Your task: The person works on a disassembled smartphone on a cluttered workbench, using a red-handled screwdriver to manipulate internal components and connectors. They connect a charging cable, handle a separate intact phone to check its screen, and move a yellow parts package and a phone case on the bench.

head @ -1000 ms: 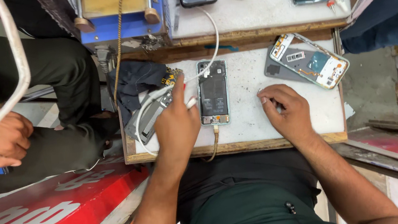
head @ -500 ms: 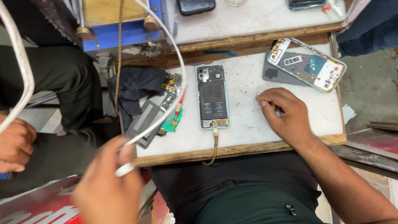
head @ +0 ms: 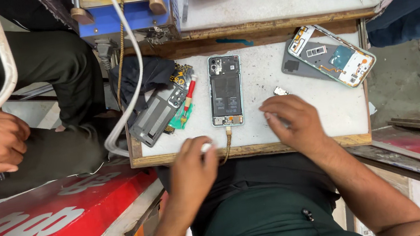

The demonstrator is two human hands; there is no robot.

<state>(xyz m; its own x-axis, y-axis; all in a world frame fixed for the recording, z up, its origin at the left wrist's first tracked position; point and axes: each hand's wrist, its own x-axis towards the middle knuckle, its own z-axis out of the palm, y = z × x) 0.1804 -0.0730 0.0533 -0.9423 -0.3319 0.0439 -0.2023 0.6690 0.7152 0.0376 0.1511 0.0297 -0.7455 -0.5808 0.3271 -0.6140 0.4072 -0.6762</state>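
The left hand (head: 193,168) is closed around the white plug end of a cable at the near edge of the white-topped wooden desk (head: 327,114). The opened smartphone with its back cover off (head: 226,90) lies flat just beyond it, mid-desk, a brown cable at its near end. The right hand (head: 292,123) rests curled on the desk to the right; whether it holds anything cannot be told.

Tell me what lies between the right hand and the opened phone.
Only bare white mat lies between the right hand and the opened phone, in the head view.
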